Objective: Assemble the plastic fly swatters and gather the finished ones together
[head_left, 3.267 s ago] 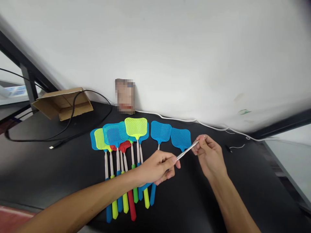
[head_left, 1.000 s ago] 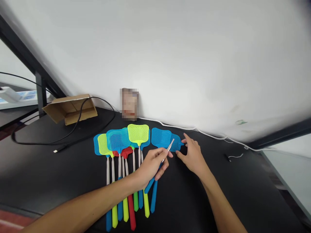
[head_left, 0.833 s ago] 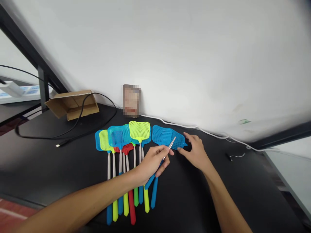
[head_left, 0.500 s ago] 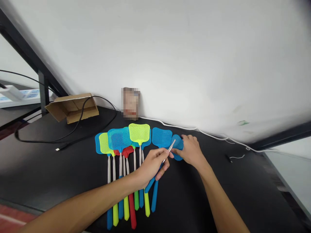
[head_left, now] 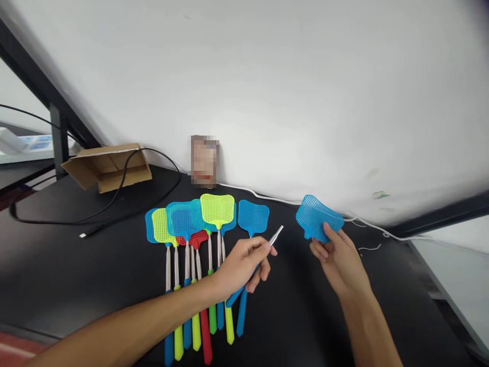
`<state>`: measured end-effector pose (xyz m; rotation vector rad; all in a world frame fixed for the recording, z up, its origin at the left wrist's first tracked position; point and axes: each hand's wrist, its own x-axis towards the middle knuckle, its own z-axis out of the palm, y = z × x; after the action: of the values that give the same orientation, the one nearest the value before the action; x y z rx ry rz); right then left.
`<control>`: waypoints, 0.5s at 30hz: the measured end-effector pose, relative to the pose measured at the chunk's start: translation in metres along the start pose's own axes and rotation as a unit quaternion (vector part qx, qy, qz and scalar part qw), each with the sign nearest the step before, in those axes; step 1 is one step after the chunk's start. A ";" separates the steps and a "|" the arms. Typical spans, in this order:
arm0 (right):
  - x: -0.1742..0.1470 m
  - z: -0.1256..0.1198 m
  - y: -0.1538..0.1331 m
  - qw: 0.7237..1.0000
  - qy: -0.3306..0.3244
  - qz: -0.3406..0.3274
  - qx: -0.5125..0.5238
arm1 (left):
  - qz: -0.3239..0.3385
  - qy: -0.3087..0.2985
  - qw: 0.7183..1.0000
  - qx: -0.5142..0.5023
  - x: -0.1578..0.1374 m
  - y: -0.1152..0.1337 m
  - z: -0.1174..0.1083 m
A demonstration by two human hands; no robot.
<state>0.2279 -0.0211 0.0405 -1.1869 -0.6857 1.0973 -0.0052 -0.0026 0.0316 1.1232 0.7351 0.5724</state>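
A loose blue fly swatter head (head_left: 314, 218) is pinched between the thumb and fingers of my right hand (head_left: 342, 260), raised over the right part of the black table. My left hand (head_left: 246, 265) is closed around a fly swatter handle (head_left: 276, 235), whose bare silver tip points up and right and whose blue grip shows below the fingers. Just behind my left hand lies a whole blue fly swatter (head_left: 253, 216). To the left, several fly swatters overlap in a row, among them a yellow-green one (head_left: 217, 209) on top and a red one (head_left: 206, 331). My left forearm hides parts of their handles.
An open cardboard box (head_left: 124, 173) stands at the back left, with a black cable (head_left: 114, 224) looping past it. A pixelated small item (head_left: 205, 162) leans on the white wall. A white cord (head_left: 263, 198) runs along the wall's foot.
My right hand has lifted the blue swatter head and carried it right, away from the silver tip, and turned it. The left hand has stayed nearly in place, holding the handle.
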 end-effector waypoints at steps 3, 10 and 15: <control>-0.006 0.011 -0.001 1.000 0.007 -0.026 0.000 | 0.015 -0.013 1.000 0.002 0.000 -0.001 0.000; -0.015 0.020 -0.002 0.996 0.006 -0.083 0.005 | 0.034 -0.029 0.998 0.034 -0.003 0.000 0.001; -0.018 0.023 -0.003 0.997 -0.009 -0.079 0.000 | 0.022 -0.032 0.998 0.048 -0.005 -0.001 0.003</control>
<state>0.2018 -0.0287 0.0516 -1.1044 -0.7798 0.9765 -0.0059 -0.0083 0.0325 1.2440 0.6900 0.5412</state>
